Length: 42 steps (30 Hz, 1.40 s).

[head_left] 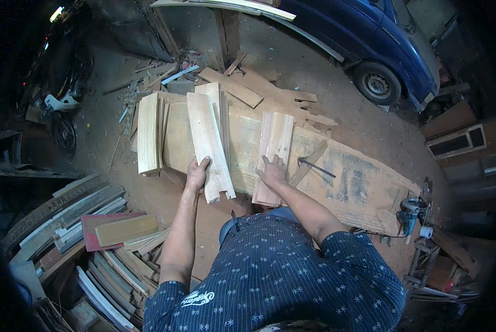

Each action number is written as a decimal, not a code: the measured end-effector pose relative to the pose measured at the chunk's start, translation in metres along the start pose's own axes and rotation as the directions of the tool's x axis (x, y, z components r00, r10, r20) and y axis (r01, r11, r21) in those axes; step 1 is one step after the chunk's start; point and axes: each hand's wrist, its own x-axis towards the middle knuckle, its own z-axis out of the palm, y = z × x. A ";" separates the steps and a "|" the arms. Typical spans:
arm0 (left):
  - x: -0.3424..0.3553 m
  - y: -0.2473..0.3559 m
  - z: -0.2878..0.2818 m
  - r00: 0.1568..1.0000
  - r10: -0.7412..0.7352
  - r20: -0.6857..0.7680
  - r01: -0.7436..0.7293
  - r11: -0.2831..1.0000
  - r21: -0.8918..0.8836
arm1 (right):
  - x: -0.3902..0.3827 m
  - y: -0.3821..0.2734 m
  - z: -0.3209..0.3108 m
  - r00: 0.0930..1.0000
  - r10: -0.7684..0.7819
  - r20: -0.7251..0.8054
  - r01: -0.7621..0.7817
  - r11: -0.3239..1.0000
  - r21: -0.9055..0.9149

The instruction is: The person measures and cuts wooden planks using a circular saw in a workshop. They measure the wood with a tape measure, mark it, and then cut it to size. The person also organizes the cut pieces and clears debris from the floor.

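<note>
My left hand [197, 176] is closed on the edge of a pale board [208, 133] with a notched near end; the board lies at a slant over more boards on the wooden worktop [242, 133]. My right hand [271, 172] rests with spread fingers on a pair or small stack of pinkish boards [279, 133] to its right. Another stack of pale boards [148, 133] stands at the worktop's left end. A dark metal bar tool with a short head [320, 167] lies on a wood strip right of my right hand.
A teal circular saw [408, 216] sits at the worktop's right end. A blue car [397, 50] stands behind, a motorbike [62, 110] at back left. Offcuts [237, 88] litter the floor beyond. Stacked timber and panels [109, 227] fill the lower left; framed panels [455, 141] lean at right.
</note>
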 end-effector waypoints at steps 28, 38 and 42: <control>0.037 -0.067 0.135 0.825 -0.061 -0.561 0.521 0.467 0.715 | -0.058 0.160 -0.037 0.865 0.149 0.479 -0.458 -0.155 0.875; 0.008 -0.192 0.158 0.872 -0.468 -0.147 0.435 0.876 -0.208 | -0.062 0.142 -0.087 0.928 0.152 0.340 -0.351 0.052 0.935; -0.020 -0.149 0.171 0.791 -0.607 0.076 0.593 0.791 0.150 | -0.069 0.145 -0.058 0.988 0.054 0.145 -0.154 0.438 0.886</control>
